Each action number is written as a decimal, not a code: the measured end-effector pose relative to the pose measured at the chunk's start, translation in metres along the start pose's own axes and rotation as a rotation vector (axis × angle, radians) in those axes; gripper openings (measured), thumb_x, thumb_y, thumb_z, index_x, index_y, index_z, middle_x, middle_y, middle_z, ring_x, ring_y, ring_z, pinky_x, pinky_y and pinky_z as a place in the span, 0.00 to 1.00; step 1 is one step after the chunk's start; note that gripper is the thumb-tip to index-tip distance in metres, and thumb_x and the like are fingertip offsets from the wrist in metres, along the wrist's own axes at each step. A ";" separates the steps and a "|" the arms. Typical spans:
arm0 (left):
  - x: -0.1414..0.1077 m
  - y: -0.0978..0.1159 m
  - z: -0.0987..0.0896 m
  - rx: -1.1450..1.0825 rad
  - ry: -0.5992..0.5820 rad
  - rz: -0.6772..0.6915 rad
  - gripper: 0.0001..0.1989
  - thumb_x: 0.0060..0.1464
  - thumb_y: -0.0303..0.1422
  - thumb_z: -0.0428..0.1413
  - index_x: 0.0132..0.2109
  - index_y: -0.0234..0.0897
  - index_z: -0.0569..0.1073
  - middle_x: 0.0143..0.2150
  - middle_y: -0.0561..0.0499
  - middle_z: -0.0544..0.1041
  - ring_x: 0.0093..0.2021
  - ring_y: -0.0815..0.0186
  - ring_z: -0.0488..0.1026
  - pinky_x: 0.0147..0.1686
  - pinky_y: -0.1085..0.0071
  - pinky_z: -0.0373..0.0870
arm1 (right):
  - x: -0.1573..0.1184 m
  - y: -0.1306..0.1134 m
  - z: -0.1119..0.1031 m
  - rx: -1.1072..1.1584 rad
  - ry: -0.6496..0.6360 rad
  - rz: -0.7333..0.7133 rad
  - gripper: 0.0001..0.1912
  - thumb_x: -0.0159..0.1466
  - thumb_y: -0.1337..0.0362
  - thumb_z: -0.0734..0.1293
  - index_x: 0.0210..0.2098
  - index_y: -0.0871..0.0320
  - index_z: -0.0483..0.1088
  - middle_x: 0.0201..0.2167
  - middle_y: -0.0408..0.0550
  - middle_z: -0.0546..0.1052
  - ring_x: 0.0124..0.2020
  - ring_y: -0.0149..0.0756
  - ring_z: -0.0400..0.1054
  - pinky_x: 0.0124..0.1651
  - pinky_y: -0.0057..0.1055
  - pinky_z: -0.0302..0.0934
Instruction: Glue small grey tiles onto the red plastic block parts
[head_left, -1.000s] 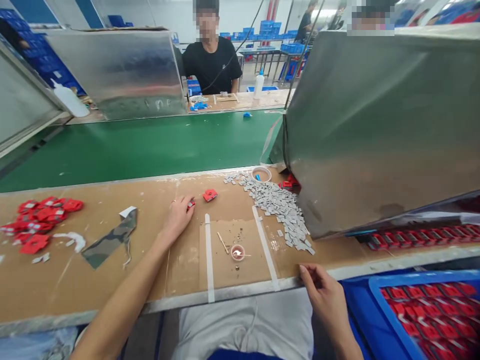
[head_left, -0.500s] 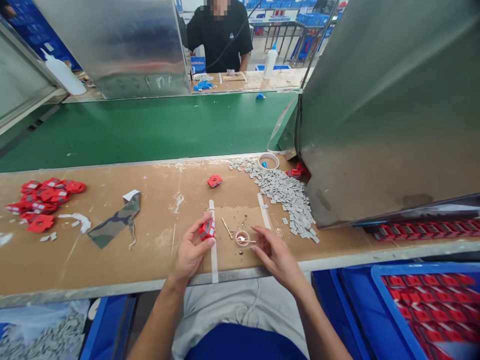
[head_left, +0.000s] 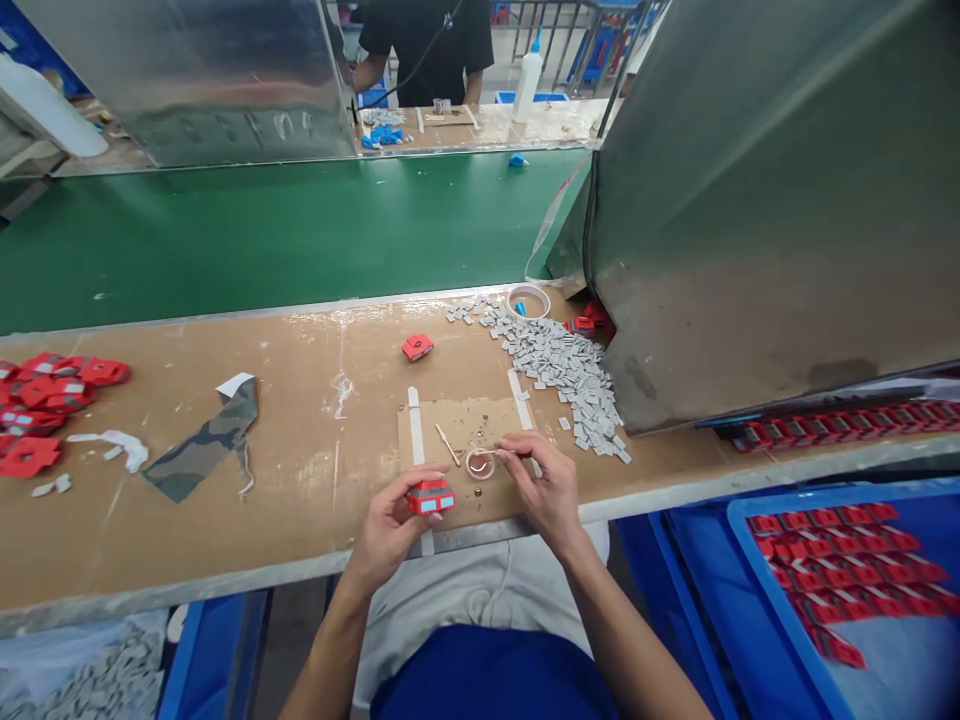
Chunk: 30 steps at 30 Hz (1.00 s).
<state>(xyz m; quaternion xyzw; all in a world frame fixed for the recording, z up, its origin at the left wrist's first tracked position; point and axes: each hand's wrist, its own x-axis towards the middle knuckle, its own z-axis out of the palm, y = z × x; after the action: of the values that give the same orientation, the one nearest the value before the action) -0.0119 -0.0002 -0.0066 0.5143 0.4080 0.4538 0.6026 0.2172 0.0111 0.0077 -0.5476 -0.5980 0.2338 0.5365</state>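
Observation:
Between the fingers and thumb of my left hand (head_left: pixel 388 530) is a red toy-car-like part (head_left: pixel 432 496) with pale blue windows, held over the table's front edge. My right hand (head_left: pixel 541 487) pinches a thin stick (head_left: pixel 491 451) whose tip is over a small round cup (head_left: pixel 480 463). Just left of the cup lies a second wooden stick (head_left: pixel 448 445) on a brown board. Farther back, a single red part (head_left: pixel 418 347) rests on the table. A heap of small grey pieces (head_left: pixel 559 360) spreads behind my right hand.
Red parts (head_left: pixel 52 385) and a camouflage cloth (head_left: pixel 206 445) lie left on the table (head_left: pixel 300 520). A tape roll (head_left: pixel 528 302) stands behind the grey heap. Metal panel (head_left: pixel 750 220) at right; blue tray (head_left: pixel 885 640) below it. A person (head_left: pixel 431 50) stands across the green surface (head_left: pixel 262 230).
My left hand has turned the red part and brought it closer to me. My right hand has closed on the stick at the cup. The view has tilted down and shifted right.

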 end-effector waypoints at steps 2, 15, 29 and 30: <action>-0.001 0.002 0.000 0.058 0.040 0.062 0.15 0.54 0.41 0.70 0.47 0.41 0.83 0.50 0.42 0.82 0.50 0.58 0.79 0.47 0.68 0.77 | -0.005 0.003 0.000 0.017 0.020 0.095 0.10 0.69 0.57 0.70 0.34 0.55 0.77 0.33 0.50 0.84 0.36 0.40 0.79 0.41 0.36 0.74; -0.011 0.004 0.011 0.442 -0.007 0.075 0.09 0.60 0.34 0.63 0.46 0.37 0.81 0.41 0.44 0.85 0.37 0.61 0.82 0.36 0.71 0.78 | -0.026 -0.038 0.003 0.159 -0.046 0.182 0.12 0.68 0.56 0.71 0.32 0.55 0.76 0.31 0.50 0.85 0.33 0.40 0.81 0.37 0.33 0.76; -0.009 0.010 0.013 0.472 -0.040 0.129 0.07 0.61 0.32 0.62 0.45 0.38 0.80 0.39 0.45 0.84 0.37 0.62 0.81 0.38 0.71 0.77 | -0.031 -0.039 0.011 0.047 -0.126 0.055 0.09 0.70 0.61 0.69 0.33 0.53 0.74 0.31 0.48 0.85 0.33 0.39 0.82 0.34 0.30 0.75; -0.008 0.010 0.013 0.469 -0.038 0.134 0.07 0.61 0.32 0.62 0.45 0.38 0.80 0.39 0.46 0.84 0.37 0.62 0.81 0.38 0.71 0.77 | -0.031 -0.039 0.010 0.040 -0.128 0.047 0.08 0.70 0.61 0.69 0.33 0.53 0.74 0.31 0.48 0.85 0.32 0.38 0.82 0.34 0.29 0.75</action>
<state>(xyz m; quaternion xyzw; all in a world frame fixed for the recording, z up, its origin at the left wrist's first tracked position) -0.0032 -0.0110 0.0054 0.6745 0.4558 0.3757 0.4428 0.1866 -0.0252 0.0267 -0.5344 -0.6133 0.2928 0.5026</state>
